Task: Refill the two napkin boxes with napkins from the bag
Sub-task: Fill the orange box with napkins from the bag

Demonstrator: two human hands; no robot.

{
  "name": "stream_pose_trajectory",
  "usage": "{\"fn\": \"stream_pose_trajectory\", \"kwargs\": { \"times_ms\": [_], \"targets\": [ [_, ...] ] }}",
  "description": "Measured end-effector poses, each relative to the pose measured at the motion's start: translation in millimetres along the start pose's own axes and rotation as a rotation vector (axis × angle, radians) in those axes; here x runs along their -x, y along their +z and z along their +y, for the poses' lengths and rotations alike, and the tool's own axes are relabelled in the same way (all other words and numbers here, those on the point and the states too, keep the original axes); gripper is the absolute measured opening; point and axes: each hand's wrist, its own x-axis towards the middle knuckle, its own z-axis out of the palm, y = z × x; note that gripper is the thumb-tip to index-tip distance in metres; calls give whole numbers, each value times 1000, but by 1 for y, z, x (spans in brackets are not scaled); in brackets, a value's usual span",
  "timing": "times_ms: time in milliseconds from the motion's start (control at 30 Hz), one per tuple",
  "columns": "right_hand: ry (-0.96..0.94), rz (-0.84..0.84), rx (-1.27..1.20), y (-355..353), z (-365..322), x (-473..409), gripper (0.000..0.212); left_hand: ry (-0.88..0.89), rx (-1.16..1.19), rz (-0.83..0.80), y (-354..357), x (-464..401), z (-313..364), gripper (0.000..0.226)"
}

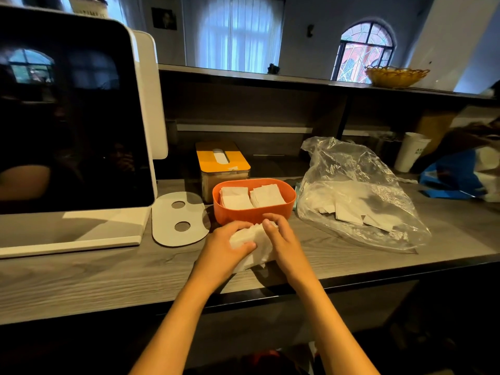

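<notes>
Grey wood-grain counter (81,277) carries everything we see. Biggest item on it: a white-framed screen (67,112) at 9 o'clock, dark, standing on a white base. Behind, at 12 o'clock, a shelf (270,79) with a yellow basket (396,75) at its right end.

Clear plastic bag (357,196) lies at 2 o'clock from our hands, crumpled and see-through, loose white napkins still inside it. A blue bag (454,177) and a white cup (410,151) sit further out at 3 o'clock.

Orange box (253,212), lid off, sits just beyond our hands at 12 o'clock, holding two stacks of folded napkins side by side. Its white lid (178,219) with two round holes lies flat on the counter at 10 o'clock, just beside the screen base. Second box (223,169) stands right behind the orange one, yellow slotted lid on, a napkin showing in the slot.

We have both hands on one white napkin wad (250,244), close to the orange box's near wall. Left hand (226,247): grip wrapped round the wad's left side, thumb across the top. Right hand (280,239): grip narrow, fingers curled onto the wad's upper right edge. Whether the wad touches the counter we cannot tell.
</notes>
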Motion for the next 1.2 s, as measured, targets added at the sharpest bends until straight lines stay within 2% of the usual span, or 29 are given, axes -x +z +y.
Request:
{"fn": "stream_pose_trajectory", "kwargs": {
  "times_ms": [100, 200, 267, 367, 500, 600, 700, 767, 867, 933, 1000, 1067, 1200],
  "targets": [
    [-6, -42, -27, -1, 1, 1, 39, -109, 270, 74, -7, -1, 0, 24],
    [8, -129, 18, 0, -1, 0, 40, -222, 446, 123, -15, 0, 2, 26],
    [11, -146, 14, -1, -3, -1, 33, -249, 456, 79, -19, 2, 1, 28],
    [27, -115, -118, -3, -8, 0, 29, -290, 458, -8, -25, 7, 0, 26],
    [166, -9, -300, 3, -15, -3, 26, -364, 505, -99, -22, 8, 7, 31],
    [252, 51, -340, 8, -21, -5, 21, -431, 655, -133, -12, 5, 13, 28],
    [315, 63, -326, 16, -25, -3, 29, -504, 891, -37, 4, 1, 18, 26],
    [308, 42, -276, 23, -24, -1, 38, -524, 915, 75, 15, -1, 21, 27],
    [190, -14, -200, 24, -23, 3, 50, -499, 790, 223, 26, -5, 22, 35],
    [168, -36, -210, 17, -26, 5, 43, -450, 818, 301, 26, -5, 24, 32],
    [135, -87, -88, 11, -27, 6, 33, -408, 858, 362, 25, -4, 26, 33],
    [110, -121, 59, 8, -25, 7, 25, -381, 882, 373, 23, -4, 25, 38],
    [100, -99, 65, -8, -25, 4, 19, -292, 976, 283, 9, -3, 17, 47]
  ]
}}
